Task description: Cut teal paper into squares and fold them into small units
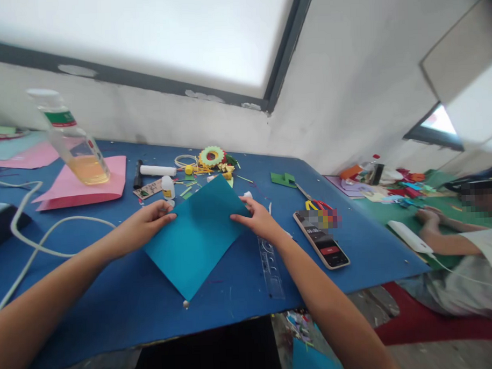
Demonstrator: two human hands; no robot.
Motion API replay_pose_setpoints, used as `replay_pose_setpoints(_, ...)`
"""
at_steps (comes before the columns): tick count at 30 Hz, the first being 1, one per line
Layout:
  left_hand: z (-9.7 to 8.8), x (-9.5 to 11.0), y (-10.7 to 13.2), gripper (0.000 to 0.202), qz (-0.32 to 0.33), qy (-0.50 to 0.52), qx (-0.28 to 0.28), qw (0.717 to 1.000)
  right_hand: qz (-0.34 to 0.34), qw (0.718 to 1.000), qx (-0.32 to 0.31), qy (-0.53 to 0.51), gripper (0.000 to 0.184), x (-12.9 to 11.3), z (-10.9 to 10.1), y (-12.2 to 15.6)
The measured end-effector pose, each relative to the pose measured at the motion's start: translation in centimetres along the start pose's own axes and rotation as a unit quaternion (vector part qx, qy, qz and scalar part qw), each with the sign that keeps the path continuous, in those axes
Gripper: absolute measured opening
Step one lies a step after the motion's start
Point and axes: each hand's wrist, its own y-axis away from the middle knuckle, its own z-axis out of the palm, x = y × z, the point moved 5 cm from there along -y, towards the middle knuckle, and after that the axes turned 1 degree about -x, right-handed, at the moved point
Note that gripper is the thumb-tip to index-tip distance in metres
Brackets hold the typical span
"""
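Two hands hold one flat, four-cornered sheet of teal-blue paper (199, 240) over the blue tabletop (229, 303), near its front edge. The left hand (152, 223) pinches the upper-left edge between thumb and curled fingers; the right hand (257, 219) pinches it near the right corner, thumb on top (whether the sheet touches the table, I cannot tell).

One transparent ruler with cut-out shapes (271, 270) lies by the right forearm. Beyond are one phone in a pale case (323, 241), its digits too blurred to read, and one pair of scissors with yellow and red handles (305, 192) near one piece of green paper (283, 179).

On the left, one clear bottle with a white cap (87, 166) stands on folded pink paper (83, 196); its green-and-red label is illegible. Behind the sheet sit one small white bottle (167, 187) and one pale-green scalloped ring (205, 155).
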Motion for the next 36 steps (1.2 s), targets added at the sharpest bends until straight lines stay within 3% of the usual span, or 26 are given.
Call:
replay_pose_setpoints(3, 0.7, 0.6, 0.6, 0.032, 0.009, -0.008, -0.042, 0.999, -0.03, 0.999, -0.002, -0.017, 0.031, -0.5, -0.7, -0.2)
replay_pose_setpoints(6, 1.4, 1.1, 1.0, 0.029, 0.029, -0.029, -0.099, 0.994, -0.062, 0.998, -0.022, -0.007, 0.026, -1.2, -0.8, -0.2)
replay_pose_setpoints(11, 1.0, 0.4, 0.6, 0.021, 0.04, -0.064, -0.032, 0.997, -0.109, 0.993, -0.046, 0.026, 0.019, -2.1, 0.7, 0.1)
replay_pose_setpoints(15, 1.1, -0.1, 0.2, 0.013, 0.04, -0.101, 0.013, 0.994, -0.167, 0.984, 0.035, 0.046, 0.029, -3.4, 0.8, 0.7)
replay_pose_setpoints(18, 1.6, 0.1, 0.2, 0.018, 0.05, -0.107, 0.023, 0.993, -0.163, 0.982, 0.086, -0.036, 0.051, -3.8, -0.2, 1.1)
replay_pose_setpoints(21, 1.9, 0.3, 0.0, 0.02, 0.067, -0.112, 0.053, 0.99, -0.129, 0.982, 0.055, -0.126, 0.063, -3.5, -0.5, 1.4)
replay_pose_setpoints(23, 1.9, 0.3, -0.1, 0.02, 0.074, -0.115, 0.08, 0.987, -0.117, 0.984, 0.02, -0.135, 0.057, -3.3, -0.3, 1.5)
replay_pose_setpoints(25, 1.6, 0.1, -0.1, 0.02, 0.077, -0.116, 0.104, 0.985, -0.139, 0.985, -0.003, -0.1, 0.039, -3.3, -0.1, 1.7)
replay_pose_setpoints(28, 1.0, 0.2, -0.1, 0.018, 0.082, -0.122, 0.116, 0.982, -0.225, 0.974, -0.026, -0.004, 0.019, -3.9, 0.4, 2.1)
replay_pose_setpoints(31, 0.4, 0.3, -0.2, 0.018, 0.09, -0.125, 0.086, 0.984, -0.278, 0.956, -0.053, 0.079, 0.029, -4.1, 1.0, 2.4)
replay_pose_setpoints(36, 0.3, 0.5, -0.4, 0.021, 0.112, -0.134, 0.005, 0.985, -0.308, 0.925, -0.13, 0.182, 0.049, -3.9, 2.4, 2.8)
